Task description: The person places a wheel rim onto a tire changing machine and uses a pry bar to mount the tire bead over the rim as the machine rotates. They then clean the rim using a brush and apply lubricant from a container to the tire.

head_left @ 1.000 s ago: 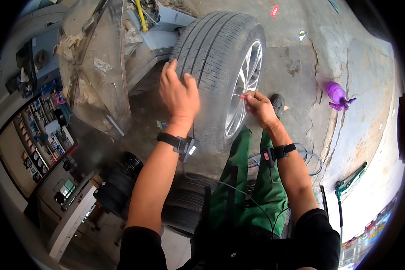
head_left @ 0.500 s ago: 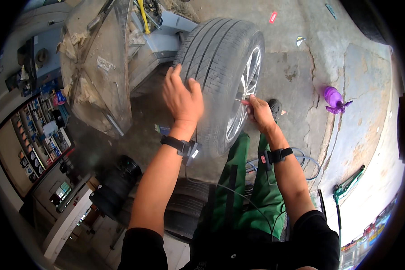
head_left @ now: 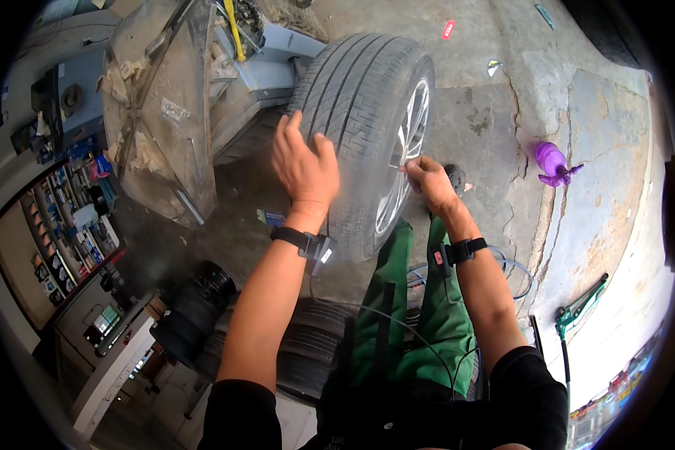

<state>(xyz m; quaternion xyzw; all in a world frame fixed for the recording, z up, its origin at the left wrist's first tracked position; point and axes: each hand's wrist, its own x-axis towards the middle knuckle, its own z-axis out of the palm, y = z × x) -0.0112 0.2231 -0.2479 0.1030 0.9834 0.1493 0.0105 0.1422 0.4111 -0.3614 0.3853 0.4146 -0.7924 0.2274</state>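
Observation:
A car wheel [head_left: 349,112] stands upright before me, its worn black tire toward my left and its silver spoked rim [head_left: 411,124] facing right. My left hand [head_left: 305,169] is open at the tread's left side, fingers spread; whether the palm touches the rubber I cannot tell. In front of the rim, my right hand [head_left: 431,184] is closed in a pinch on a small thin tool [head_left: 397,167]. A slim metallic shaft and a bit of reddish handle show beyond the fingers, pointing left toward the wheel's side. The fingers hide most of it.
Left of the wheel is a grey machine [head_left: 266,71] with a large dirty panel [head_left: 157,112]. A purple spray bottle [head_left: 552,161] lies on the cracked concrete at right, with a green jack-like tool [head_left: 581,307] nearer. Stacked tires [head_left: 307,337] sit by my legs; a hose [head_left: 514,277] coils behind my right wrist.
My right hand has turned slightly at the rim, and less of the tool's reddish handle shows. The left hand keeps its place. The whole view has shifted a little.

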